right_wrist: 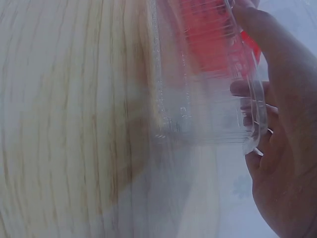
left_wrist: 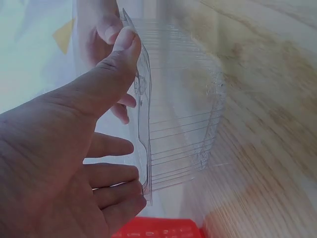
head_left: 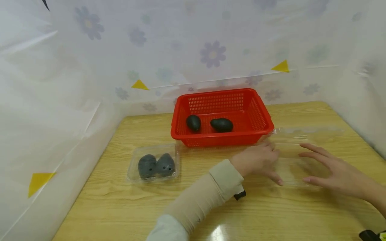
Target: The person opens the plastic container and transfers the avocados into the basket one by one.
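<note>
Between both hands, at the right of the table in the head view, sits a clear plastic box [head_left: 291, 167] with ribbed sides. My left hand [head_left: 259, 159] is at its left side; in the left wrist view the thumb [left_wrist: 126, 42] and fingertips touch the rim. From the right side, my right hand [head_left: 339, 172] reaches over the box with spread fingers. The right wrist view shows its fingers [right_wrist: 257, 106] along the rim of the clear box [right_wrist: 203, 106]. No avocado shows inside this box.
A red basket [head_left: 223, 136] at the table's back holds two dark avocados [head_left: 221, 125]. Left of the hands is another clear box [head_left: 131, 172] with two avocados [head_left: 165, 164] under its lid. Flower-patterned sheeting [head_left: 181, 47] hangs behind and beside the wooden table [head_left: 120, 207].
</note>
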`<state>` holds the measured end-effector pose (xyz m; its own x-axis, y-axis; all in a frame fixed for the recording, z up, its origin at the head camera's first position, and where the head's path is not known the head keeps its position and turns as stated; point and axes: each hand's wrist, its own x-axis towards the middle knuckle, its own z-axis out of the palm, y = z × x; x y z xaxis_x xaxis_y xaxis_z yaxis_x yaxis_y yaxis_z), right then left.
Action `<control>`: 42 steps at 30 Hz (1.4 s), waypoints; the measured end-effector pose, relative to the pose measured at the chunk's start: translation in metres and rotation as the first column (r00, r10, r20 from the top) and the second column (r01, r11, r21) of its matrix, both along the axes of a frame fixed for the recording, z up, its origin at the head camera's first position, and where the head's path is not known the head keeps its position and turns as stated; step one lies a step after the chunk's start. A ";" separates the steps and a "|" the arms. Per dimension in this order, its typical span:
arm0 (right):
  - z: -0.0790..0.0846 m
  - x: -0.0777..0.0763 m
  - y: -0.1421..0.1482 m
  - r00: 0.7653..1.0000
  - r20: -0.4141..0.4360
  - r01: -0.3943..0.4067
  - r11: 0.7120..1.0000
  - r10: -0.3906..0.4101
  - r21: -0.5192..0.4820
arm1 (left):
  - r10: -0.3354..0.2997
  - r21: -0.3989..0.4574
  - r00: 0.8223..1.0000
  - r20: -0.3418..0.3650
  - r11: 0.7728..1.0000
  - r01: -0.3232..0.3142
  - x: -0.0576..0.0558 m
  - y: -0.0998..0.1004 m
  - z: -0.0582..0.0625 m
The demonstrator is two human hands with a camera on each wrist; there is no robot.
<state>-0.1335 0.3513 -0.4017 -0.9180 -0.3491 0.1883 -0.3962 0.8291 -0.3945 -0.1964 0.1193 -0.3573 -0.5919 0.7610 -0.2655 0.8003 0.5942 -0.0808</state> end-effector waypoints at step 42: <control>0.061 0.006 -0.017 0.935 -0.353 -0.015 0.999 0.029 0.042 | -0.149 0.325 0.962 -0.228 0.920 0.219 0.037 -0.086 0.025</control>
